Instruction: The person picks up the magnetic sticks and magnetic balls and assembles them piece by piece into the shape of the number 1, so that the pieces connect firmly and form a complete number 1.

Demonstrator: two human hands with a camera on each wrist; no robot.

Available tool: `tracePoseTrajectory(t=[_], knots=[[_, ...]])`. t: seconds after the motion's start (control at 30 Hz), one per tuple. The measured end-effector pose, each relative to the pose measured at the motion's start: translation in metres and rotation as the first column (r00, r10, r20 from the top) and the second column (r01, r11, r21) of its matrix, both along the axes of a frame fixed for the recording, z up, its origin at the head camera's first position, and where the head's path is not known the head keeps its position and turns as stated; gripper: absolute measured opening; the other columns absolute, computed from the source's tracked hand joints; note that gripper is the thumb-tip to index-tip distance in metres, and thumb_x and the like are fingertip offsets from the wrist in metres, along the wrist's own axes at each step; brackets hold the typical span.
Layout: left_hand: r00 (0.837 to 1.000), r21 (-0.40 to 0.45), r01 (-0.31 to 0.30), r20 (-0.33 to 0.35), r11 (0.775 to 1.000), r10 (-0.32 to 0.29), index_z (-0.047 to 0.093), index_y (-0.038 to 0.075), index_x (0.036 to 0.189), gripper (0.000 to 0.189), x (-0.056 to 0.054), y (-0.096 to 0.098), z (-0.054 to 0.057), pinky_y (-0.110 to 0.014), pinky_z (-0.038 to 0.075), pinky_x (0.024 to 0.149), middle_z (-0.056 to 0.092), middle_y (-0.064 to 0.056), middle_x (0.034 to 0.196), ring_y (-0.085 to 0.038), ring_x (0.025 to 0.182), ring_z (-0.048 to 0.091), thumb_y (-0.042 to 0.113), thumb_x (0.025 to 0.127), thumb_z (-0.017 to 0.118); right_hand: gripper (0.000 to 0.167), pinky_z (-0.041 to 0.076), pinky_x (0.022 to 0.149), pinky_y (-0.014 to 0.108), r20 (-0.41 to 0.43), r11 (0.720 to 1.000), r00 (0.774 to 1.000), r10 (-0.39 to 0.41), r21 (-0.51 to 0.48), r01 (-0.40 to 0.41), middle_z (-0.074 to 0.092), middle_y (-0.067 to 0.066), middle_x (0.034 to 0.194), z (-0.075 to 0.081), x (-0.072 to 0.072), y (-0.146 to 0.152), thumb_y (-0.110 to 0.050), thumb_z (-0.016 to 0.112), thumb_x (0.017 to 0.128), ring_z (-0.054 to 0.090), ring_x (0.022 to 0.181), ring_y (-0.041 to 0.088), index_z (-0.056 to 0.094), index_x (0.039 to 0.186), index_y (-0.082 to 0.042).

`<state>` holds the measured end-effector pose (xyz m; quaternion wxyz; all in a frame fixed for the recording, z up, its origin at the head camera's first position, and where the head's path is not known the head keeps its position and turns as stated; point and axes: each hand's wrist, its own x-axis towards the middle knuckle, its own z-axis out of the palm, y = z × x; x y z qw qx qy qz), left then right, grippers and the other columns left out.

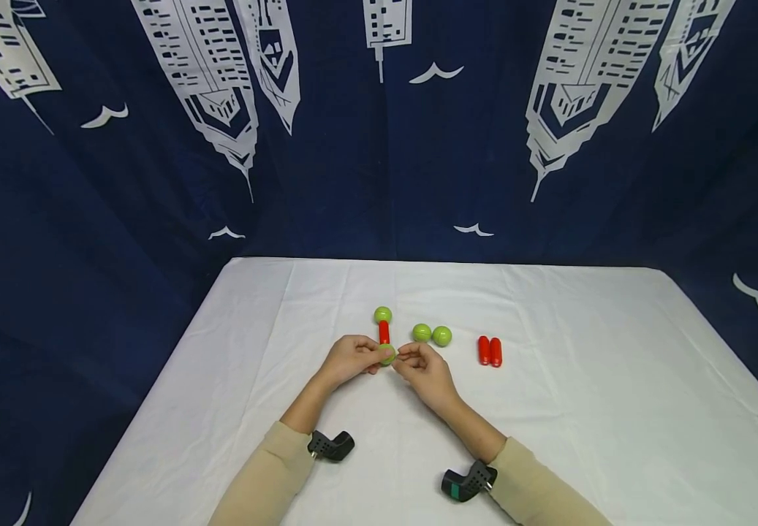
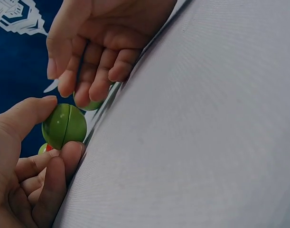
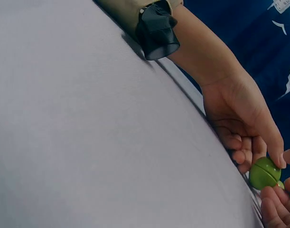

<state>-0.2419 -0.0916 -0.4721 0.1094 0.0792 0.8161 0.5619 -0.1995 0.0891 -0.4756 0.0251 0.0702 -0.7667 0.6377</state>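
Note:
My left hand (image 1: 350, 359) pinches a green ball (image 1: 387, 355) between thumb and fingers; a seam runs round the ball in the left wrist view. Beyond it a red rod with rounded ends (image 1: 384, 333) lies in line, and another green ball (image 1: 383, 315) sits at the rod's far end, so the three form a row. Just right of the pinched ball is my right hand (image 1: 426, 372), its fingers loosely bent and nothing held. In the left wrist view a small gap shows between the right hand (image 2: 104, 42) and the ball (image 2: 64, 126).
Two more green balls (image 1: 422, 333) sit side by side past the right hand. Farther right lie two red rods (image 1: 490, 351) next to each other. A white cloth covers the table (image 1: 589, 409), and a dark blue printed curtain (image 1: 379, 190) hangs behind its far edge.

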Motion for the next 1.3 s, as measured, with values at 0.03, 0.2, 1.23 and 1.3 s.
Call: tracePoseTrajectory(t=[0.03, 0.2, 1.23, 1.3], knots=[[1.000, -0.003, -0.001, -0.002, 1.000, 0.001, 0.071, 0.002, 0.090, 0.033, 0.000, 0.000, -0.001, -0.022, 0.049, 0.058, 0.066, 0.000, 0.065, -0.009, 0.059, 0.061, 0.034, 0.084, 0.077, 0.022, 0.051, 0.063, 0.021, 0.003, 1.000, 1.000, 0.010, -0.005, -0.010, 0.066, 0.013, 0.094, 0.002, 0.000, 0.002, -0.003, 0.069, 0.088, 0.062, 0.075, 0.010, 0.061, 0.106, 0.007], [1.000, -0.006, -0.004, -0.007, 1.000, 0.004, 0.071, 0.002, 0.090, 0.033, -0.002, 0.000, -0.002, -0.022, 0.048, 0.058, 0.065, 0.001, 0.064, -0.009, 0.059, 0.060, 0.034, 0.083, 0.078, 0.021, 0.051, 0.063, 0.023, 0.015, 1.000, 1.000, 0.025, 0.003, -0.026, 0.067, 0.014, 0.093, 0.007, 0.004, 0.014, 0.000, 0.066, 0.089, 0.062, 0.074, 0.012, 0.060, 0.106, 0.009], [1.000, 0.002, -0.002, 0.003, 1.000, 0.002, 0.070, 0.002, 0.089, 0.031, 0.001, 0.000, 0.000, -0.023, 0.048, 0.059, 0.064, 0.001, 0.063, -0.010, 0.059, 0.059, 0.031, 0.083, 0.079, 0.015, 0.053, 0.060, 0.023, -0.133, 0.975, 0.968, -0.212, 0.043, 0.220, 0.067, 0.020, 0.083, 0.036, 0.010, 0.115, 0.005, 0.061, 0.091, 0.063, 0.067, 0.015, 0.065, 0.103, 0.014], [1.000, 0.004, -0.003, 0.001, 1.000, 0.003, 0.070, 0.001, 0.089, 0.031, 0.001, 0.000, 0.001, -0.023, 0.048, 0.059, 0.063, 0.001, 0.063, -0.010, 0.058, 0.059, 0.031, 0.083, 0.079, 0.015, 0.050, 0.056, 0.019, -0.147, 0.955, 0.948, -0.283, 0.050, 0.293, 0.068, 0.012, 0.080, 0.033, 0.006, 0.123, 0.003, 0.062, 0.090, 0.059, 0.065, 0.010, 0.067, 0.102, 0.012]])
